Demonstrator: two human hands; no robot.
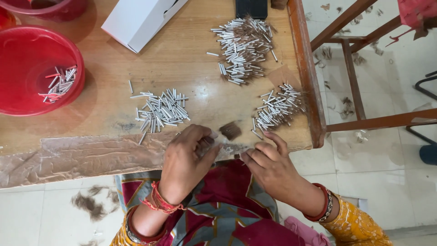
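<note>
My left hand [189, 155] is curled at the table's near edge, fingers closed around a small metal tube and a tuft of brown bristles. My right hand [268, 164] is close beside it, fingertips pinched on the bristle end between the hands. A small brown bristle tuft [231, 130] lies on the table just beyond my hands. Loose piles of short silver tubes lie at the middle [160, 109], at the right [275, 109] and at the far side [243, 48].
A red bowl [27, 98] at the left holds several tubes [60, 84]. A white box [139, 20] lies at the back. Clear plastic tape [82, 157] covers the wooden table's [191, 59] near edge. A wooden frame [359, 68] stands at the right. Hair clippings [91, 202] litter the floor.
</note>
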